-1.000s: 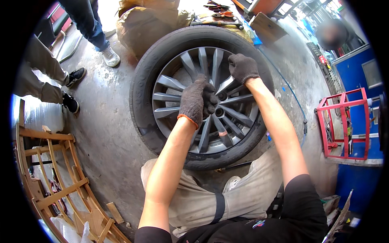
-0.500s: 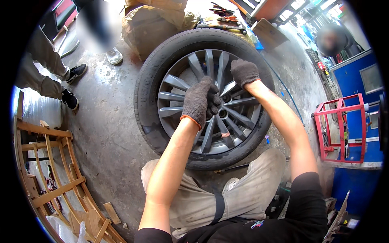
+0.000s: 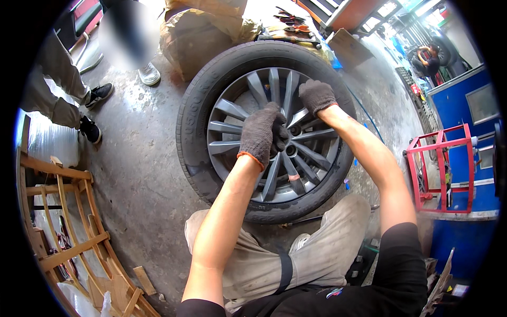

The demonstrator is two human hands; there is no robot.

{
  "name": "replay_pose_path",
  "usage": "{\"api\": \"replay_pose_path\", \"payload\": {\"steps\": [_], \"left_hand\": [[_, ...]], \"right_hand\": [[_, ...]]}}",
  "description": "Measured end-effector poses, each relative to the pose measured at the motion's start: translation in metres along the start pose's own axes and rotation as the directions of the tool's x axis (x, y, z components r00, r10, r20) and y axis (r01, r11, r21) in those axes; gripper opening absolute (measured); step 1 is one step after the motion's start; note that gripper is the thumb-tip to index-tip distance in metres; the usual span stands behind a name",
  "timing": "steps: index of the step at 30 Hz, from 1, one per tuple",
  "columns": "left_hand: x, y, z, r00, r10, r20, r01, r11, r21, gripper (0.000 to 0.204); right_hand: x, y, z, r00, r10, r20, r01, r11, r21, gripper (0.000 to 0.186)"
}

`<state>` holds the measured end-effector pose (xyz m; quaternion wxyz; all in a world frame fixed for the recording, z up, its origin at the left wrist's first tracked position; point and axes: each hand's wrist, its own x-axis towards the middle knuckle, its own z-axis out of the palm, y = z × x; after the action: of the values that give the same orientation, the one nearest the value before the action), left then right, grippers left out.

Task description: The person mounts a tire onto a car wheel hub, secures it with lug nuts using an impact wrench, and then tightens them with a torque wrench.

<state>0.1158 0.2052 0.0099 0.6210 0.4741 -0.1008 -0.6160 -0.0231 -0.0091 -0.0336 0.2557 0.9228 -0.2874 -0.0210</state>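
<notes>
head view: a car wheel (image 3: 316,134) lies flat on the floor, right in front of the seated person's legs (image 3: 322,248). its black tyre (image 3: 193,140) is dull and scuffed, with raised lettering round the side. the grey metal rim has paired spokes spreading from the hub, dark bolt holes (image 3: 290,150) near the middle, and a pinkish patch (image 3: 294,177) on one spoke at the wheel's near side.

the gloved left hand (image 3: 263,128) is over the wheel's hub, fingers curled; whether they grasp anything, i cannot tell. the gloved right hand (image 3: 317,96) is clenched in a fist over the wheel's far right part; its contents are hidden.

the concrete floor (image 3: 140,174) is grey, stained and shiny in spots. beyond the wheel are a brown paper bag (image 3: 193,42) and some pliers (image 3: 297,28). left of the wheel, a person stands in dark shoes (image 3: 91,130), near a wooden frame (image 3: 74,256). right of it are a thin blue hose (image 3: 368,114), a red metal frame (image 3: 441,145) and a blue cabinet (image 3: 449,105).
</notes>
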Motion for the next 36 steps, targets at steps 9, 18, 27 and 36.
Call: {"api": "replay_pose_path", "payload": {"steps": [9, 18, 27, 36], "left_hand": [[0.0, -0.002, -0.005, 0.999, 0.03, 0.013, -0.03, 1.0, 0.007, 0.033], [-0.002, 0.002, -0.007, 1.0, 0.004, 0.019, -0.004, 1.0, 0.017, 0.032], [-0.004, 0.004, -0.009, 0.999, 0.043, 0.006, -0.043, 0.999, 0.014, 0.028], [-0.004, 0.003, -0.011, 0.998, 0.048, 0.033, -0.048, 0.999, -0.013, 0.03]], "right_hand": [[0.004, 0.003, -0.021, 0.972, 0.029, 0.232, -0.029, 1.0, -0.004, 0.018], [0.008, 0.003, -0.013, 0.985, 0.078, 0.157, -0.099, 0.986, 0.137, 0.019], [-0.003, 0.004, -0.008, 0.996, -0.011, 0.083, 0.001, 0.993, 0.119, 0.015], [0.001, 0.008, -0.005, 0.991, 0.032, 0.132, -0.038, 0.998, 0.045, 0.013]]}}
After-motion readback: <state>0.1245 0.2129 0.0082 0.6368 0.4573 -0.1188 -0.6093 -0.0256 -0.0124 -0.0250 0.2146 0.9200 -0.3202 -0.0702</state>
